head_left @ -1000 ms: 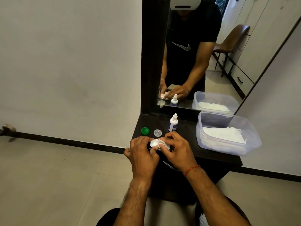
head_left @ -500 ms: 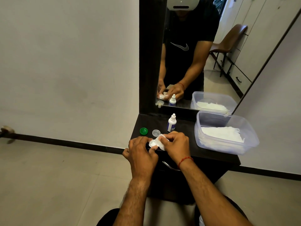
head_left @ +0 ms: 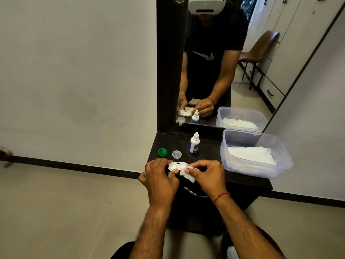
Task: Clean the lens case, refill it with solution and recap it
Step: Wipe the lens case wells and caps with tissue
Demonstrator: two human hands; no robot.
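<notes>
The left hand (head_left: 160, 177) grips the lens case (head_left: 177, 166) steady so the right hand (head_left: 207, 174), its grip pinched on a tissue (head_left: 189, 175), can wipe inside it.

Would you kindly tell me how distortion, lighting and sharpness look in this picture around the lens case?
Head view: wide-angle distortion slants the mirror at its right edge and the black skirting; the light is soft, without hard shadows; the white lens case and tissue look slightly washed out against the dark tabletop; the left hand and right hand are sharp.
</notes>
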